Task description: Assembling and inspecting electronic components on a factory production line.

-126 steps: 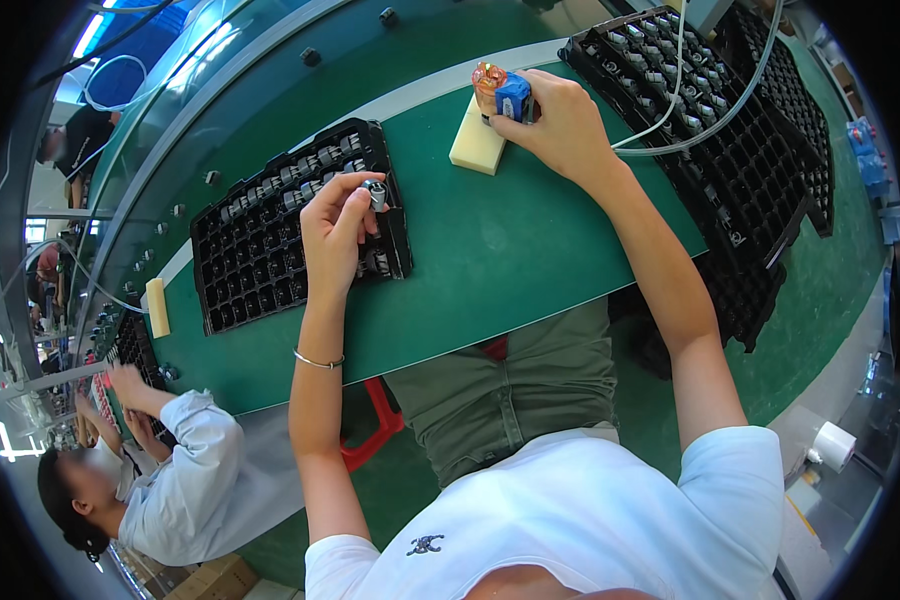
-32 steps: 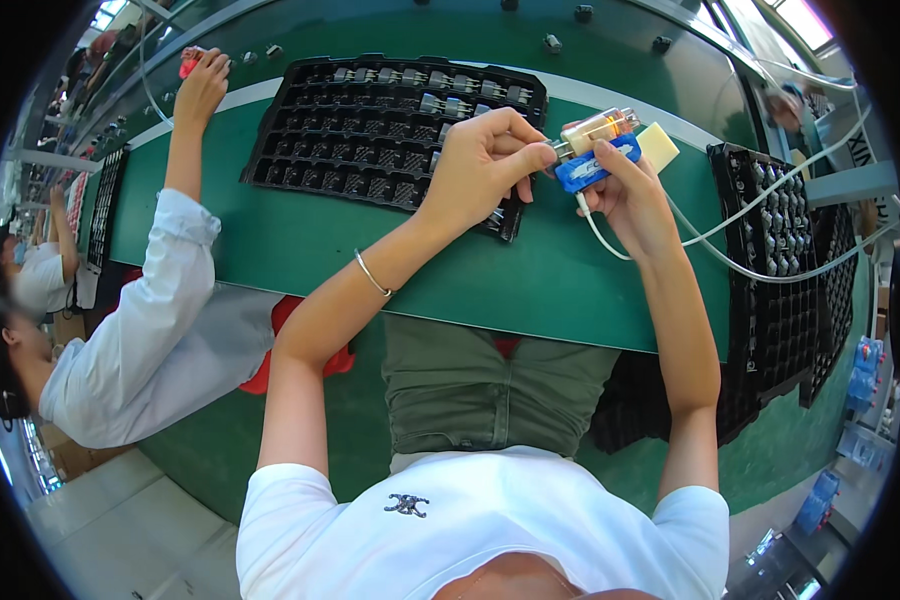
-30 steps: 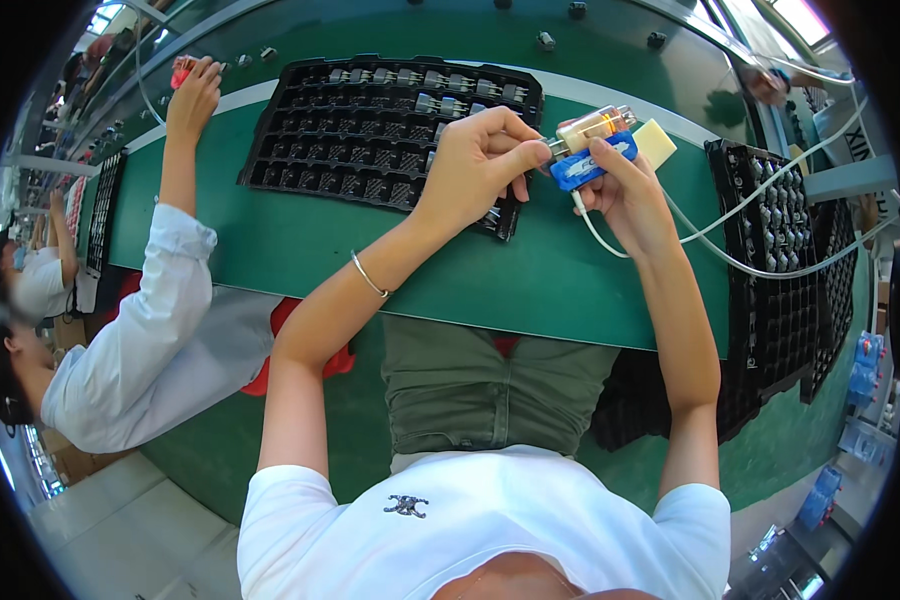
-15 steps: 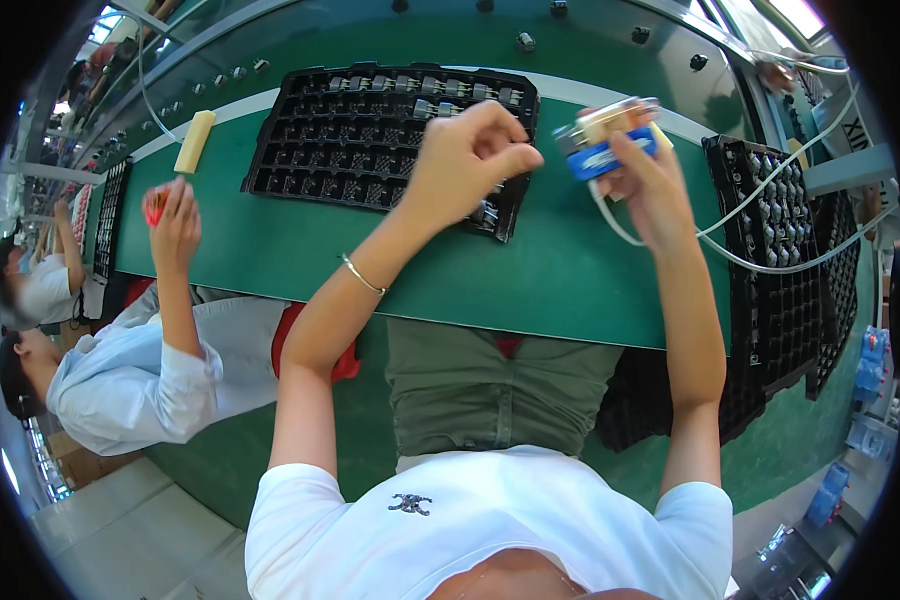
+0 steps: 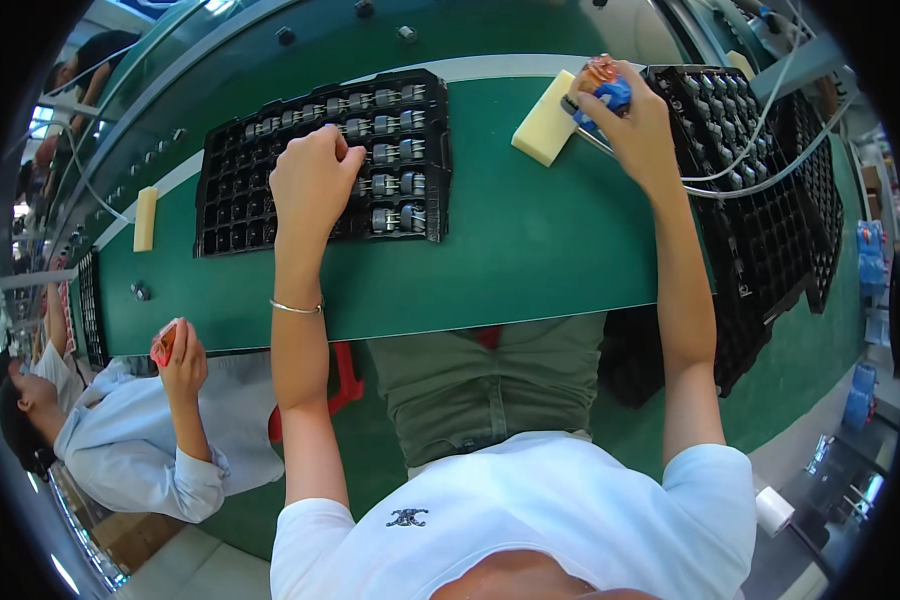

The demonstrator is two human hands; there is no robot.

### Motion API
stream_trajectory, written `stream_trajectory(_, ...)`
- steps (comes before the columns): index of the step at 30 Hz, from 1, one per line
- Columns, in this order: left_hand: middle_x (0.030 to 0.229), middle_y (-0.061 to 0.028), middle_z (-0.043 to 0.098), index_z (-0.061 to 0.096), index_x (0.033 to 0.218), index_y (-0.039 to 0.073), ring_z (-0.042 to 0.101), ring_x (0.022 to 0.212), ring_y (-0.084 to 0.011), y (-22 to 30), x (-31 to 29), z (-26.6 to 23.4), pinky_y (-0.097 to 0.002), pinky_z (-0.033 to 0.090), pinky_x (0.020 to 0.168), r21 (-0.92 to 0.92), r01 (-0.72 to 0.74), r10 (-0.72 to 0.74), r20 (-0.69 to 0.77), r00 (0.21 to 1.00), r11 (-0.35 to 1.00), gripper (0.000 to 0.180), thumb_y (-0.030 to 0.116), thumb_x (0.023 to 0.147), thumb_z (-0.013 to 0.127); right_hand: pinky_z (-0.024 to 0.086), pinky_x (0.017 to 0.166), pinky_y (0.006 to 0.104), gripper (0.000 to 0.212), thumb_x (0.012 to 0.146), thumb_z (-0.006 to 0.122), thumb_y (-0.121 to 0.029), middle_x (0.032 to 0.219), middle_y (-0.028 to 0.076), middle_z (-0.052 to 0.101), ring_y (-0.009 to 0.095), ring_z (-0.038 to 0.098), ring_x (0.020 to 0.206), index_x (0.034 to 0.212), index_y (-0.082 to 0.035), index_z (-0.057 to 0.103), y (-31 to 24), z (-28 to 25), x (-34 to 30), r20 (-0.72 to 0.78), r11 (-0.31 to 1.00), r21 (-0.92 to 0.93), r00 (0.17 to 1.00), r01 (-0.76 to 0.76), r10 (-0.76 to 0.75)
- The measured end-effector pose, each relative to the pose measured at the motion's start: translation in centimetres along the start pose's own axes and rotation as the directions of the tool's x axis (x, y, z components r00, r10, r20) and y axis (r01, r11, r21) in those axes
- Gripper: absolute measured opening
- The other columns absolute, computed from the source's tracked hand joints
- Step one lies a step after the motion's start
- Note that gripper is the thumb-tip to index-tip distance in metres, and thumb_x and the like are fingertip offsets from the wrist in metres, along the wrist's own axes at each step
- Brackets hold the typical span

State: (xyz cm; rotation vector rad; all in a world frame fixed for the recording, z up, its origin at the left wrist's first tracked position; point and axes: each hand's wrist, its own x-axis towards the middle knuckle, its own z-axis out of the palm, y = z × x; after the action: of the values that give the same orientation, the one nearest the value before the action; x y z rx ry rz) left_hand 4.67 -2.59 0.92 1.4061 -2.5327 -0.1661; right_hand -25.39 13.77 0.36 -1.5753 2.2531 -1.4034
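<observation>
Left hand [image 5: 313, 180] over black tray [image 5: 240, 205]; perhaps touching

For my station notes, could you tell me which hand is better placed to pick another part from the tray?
Probably the left hand: it rests on the black tray; the right hand holds a blue tool.

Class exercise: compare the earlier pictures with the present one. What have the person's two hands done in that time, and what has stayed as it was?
The left hand left the blue tool and moved left onto the black compartmented plastic tray holding small metal parts. The right hand, keeping the tool, shifted toward the pale yellow sponge block. The co-worker's hand drew back off the green work surface. Trays and sponge appear unmoved.
</observation>
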Motion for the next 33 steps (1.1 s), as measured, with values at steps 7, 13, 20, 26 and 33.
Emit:
stream_trajectory(7,0.066,-0.0076,0.065,0.066,0.073,0.004,0.063,0.06,-0.0204,0.4,0.5,-0.8,-0.0313,0.049,0.059,-0.263,-0.002,-0.005,-0.027,1.0,0.965,0.017,0.02,0.078,0.068,0.043,0.056,0.0238,0.04,0.081,0.074,-0.028,0.073,0.003,0.059,0.008,0.051,0.06,0.108,-0.002,0.064,-0.9,0.4,-1.1,0.018,0.998,-0.056,1.0,0.005,-0.004)
stream_trajectory(13,0.07,-0.0014,0.064,0.064,0.084,0.0,0.061,0.06,-0.009,2.0,-0.4,-1.0,-0.0205,0.043,0.051,-0.961,0.079,0.191,0.132,0.973,0.265,0.007,0.007,0.086,0.063,0.042,0.055,0.0239,0.038,0.08,0.076,-0.029,0.07,0.002,0.057,0.008,0.05,0.058,0.105,-0.003,0.065,-0.9,0.8,-1.4,-0.003,0.996,-0.071,0.999,0.049,-0.049)
stream_trajectory(20,0.08,-0.0055,0.069,0.063,0.1,0.0,0.057,0.057,-0.0068,3.6,-0.9,0.8,-0.0186,0.041,0.05,-0.971,0.164,0.334,0.214,0.918,0.171,0.015,0.007,0.088,0.057,0.042,0.054,0.0247,0.04,0.079,0.077,-0.03,0.07,0.002,0.057,0.009,0.05,0.058,0.105,-0.002,0.065,-0.7,0.9,-1.4,0.001,0.996,-0.08,0.999,0.049,-0.049)
stream_trajectory(26,0.083,-0.0051,0.069,0.067,0.104,0.001,0.054,0.06,-0.0045,3.7,-0.9,1.6,-0.0177,0.041,0.052,-0.967,0.17,0.331,0.227,0.916,0.191,0.022,0.011,0.09,0.053,0.042,0.054,0.0247,0.041,0.079,0.077,-0.03,0.07,0.002,0.057,0.008,0.049,0.058,0.107,-0.002,0.065,-0.5,1.0,-1.4,0.002,0.995,-0.077,0.998,0.064,-0.064)
stream_trajectory(33,0.082,-0.0043,0.067,0.068,0.101,0.001,0.054,0.06,-0.0047,3.7,-0.9,2.0,-0.0179,0.042,0.052,-0.968,0.16,0.315,0.215,0.924,0.192,0.021,0.012,0.092,0.052,0.042,0.054,0.0245,0.041,0.079,0.077,-0.029,0.071,0.002,0.057,0.008,0.049,0.058,0.107,-0.002,0.064,-0.5,1.0,-1.3,0.01,0.995,-0.084,0.998,0.055,-0.054)
